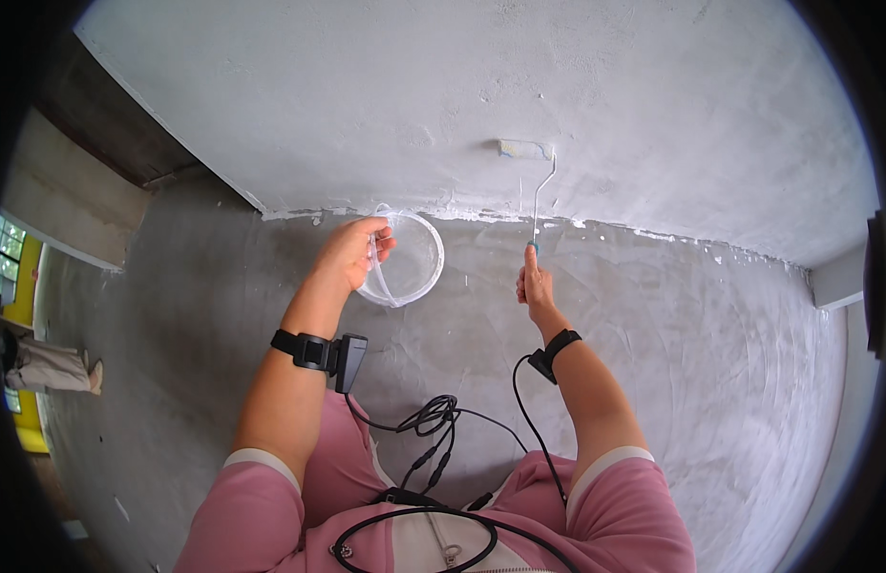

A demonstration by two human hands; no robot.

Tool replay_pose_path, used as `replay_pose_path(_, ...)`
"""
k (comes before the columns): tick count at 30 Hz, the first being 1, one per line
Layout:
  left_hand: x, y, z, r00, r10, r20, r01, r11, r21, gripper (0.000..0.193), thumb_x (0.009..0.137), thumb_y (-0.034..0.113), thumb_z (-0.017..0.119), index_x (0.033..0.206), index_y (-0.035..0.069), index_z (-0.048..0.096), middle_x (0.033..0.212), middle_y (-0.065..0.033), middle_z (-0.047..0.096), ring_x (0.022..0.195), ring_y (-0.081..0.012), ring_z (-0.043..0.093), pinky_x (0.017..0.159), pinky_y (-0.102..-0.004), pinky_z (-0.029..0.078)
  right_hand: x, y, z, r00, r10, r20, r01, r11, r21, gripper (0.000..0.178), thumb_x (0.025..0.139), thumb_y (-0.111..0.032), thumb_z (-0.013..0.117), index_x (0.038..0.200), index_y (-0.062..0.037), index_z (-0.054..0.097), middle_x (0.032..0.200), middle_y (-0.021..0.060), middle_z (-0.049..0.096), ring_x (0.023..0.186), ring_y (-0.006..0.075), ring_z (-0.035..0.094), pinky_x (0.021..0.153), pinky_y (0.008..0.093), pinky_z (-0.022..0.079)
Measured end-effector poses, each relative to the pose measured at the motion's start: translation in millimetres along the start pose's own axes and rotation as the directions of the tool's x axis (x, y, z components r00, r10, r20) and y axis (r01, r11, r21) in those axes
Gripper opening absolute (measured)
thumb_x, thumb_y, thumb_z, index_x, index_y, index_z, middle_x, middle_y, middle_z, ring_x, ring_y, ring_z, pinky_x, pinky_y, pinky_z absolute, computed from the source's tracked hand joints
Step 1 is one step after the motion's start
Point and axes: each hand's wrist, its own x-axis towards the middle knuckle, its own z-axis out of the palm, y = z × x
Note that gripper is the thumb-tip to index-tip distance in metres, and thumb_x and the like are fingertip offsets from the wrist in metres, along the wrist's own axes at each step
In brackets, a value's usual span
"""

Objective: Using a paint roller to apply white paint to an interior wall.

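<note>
My right hand [536, 288] is wrapped round the handle of a small paint roller [526, 149], thumb along the grip. The thin bent wire frame reaches up to the roller's pale sleeve, which lies against the grey wall [596, 86] just above the floor line. My left hand [350, 252] is closed on the handle of a round white bucket [439, 258]. The bucket hangs or stands close to the foot of the wall; I cannot tell which. Whitish residue coats its inside, and how much paint it holds is unclear.
White splatters run along the wall's base on the grey concrete floor [653, 382]. A black cable [433, 415] loops between my legs. At far left another person's trousered leg [52, 366] shows near a yellow-framed window. A pale ledge [837, 279] juts in at right.
</note>
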Motion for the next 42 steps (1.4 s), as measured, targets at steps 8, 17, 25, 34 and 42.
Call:
replay_pose_path(8, 0.4, -0.1, 4.0, 1.000, 0.007, 0.010, -0.007, 1.000, 0.026, 0.015, 0.085, 0.015, 0.066, 0.094, 0.004, 0.059, 0.086, -0.0063, 0.060, 0.078, -0.0187, 0.061, 0.066, -0.0296, 0.048, -9.1, -56.2, 18.9, 0.972, -0.164, -0.166, 0.198, 0.956, 0.215, 0.059, 0.082, -0.064, 0.061, 0.061, -0.0117, 0.044, 0.050, -0.0026, 0.037, 0.038, 0.0082, 0.035, 0.036, 0.0240, 0.026)
replay_pose_path(17, -2.4, 0.7, -0.5, 1.000, -0.004, -0.029, 0.004, 1.000, 0.017, 0.016, 0.085, 0.015, 0.067, 0.094, 0.004, 0.059, 0.087, -0.0062, 0.060, 0.079, -0.0183, 0.061, 0.066, -0.0297, 0.049, -19.5, -120.5, 22.2, 0.931, -0.282, -0.230, 0.346, 0.882, 0.319, 0.053, 0.086, -0.053, 0.064, 0.060, -0.0105, 0.047, 0.055, -0.0031, 0.043, 0.045, 0.0051, 0.038, 0.042, 0.0209, 0.028)
replay_pose_path(25, -5.1, 2.9, 5.4, 1.000, 0.021, -0.017, -0.021, 0.999, 0.043, 0.015, 0.085, 0.015, 0.066, 0.093, 0.004, 0.060, 0.086, -0.0060, 0.061, 0.077, -0.0180, 0.062, 0.065, -0.0292, 0.048, 34.2, -10.9, -25.6, 0.919, -0.221, -0.327, 0.217, 0.975, -0.048, 0.057, 0.081, -0.064, 0.063, 0.063, -0.0116, 0.048, 0.052, -0.0040, 0.041, 0.040, 0.0066, 0.038, 0.038, 0.0225, 0.029)
replay_pose_path(34, -6.7, 2.9, 9.8, 0.999, 0.031, -0.008, -0.031, 0.998, 0.059, 0.014, 0.084, 0.013, 0.066, 0.093, 0.003, 0.060, 0.086, -0.0066, 0.061, 0.076, -0.0185, 0.062, 0.064, -0.0294, 0.048, 23.8, 10.6, -45.5, 0.899, -0.133, -0.417, 0.024, 0.966, -0.256, 0.072, 0.077, -0.065, 0.065, 0.062, 0.0054, 0.055, 0.057, 0.0060, 0.050, 0.058, 0.0160, 0.045, 0.057, 0.0339, 0.041)
replay_pose_path(42, -5.7, 1.1, 9.1, 0.999, 0.031, 0.023, -0.033, 0.996, 0.082, 0.013, 0.085, 0.014, 0.065, 0.092, 0.003, 0.061, 0.085, -0.0065, 0.061, 0.076, -0.0179, 0.061, 0.064, -0.0286, 0.049, 31.6, -23.1, -39.7, 0.838, -0.271, -0.474, 0.288, 0.957, -0.037, 0.048, 0.075, -0.043, 0.078, 0.059, -0.0103, 0.047, 0.052, -0.0035, 0.042, 0.041, 0.0082, 0.038, 0.039, 0.0268, 0.028)
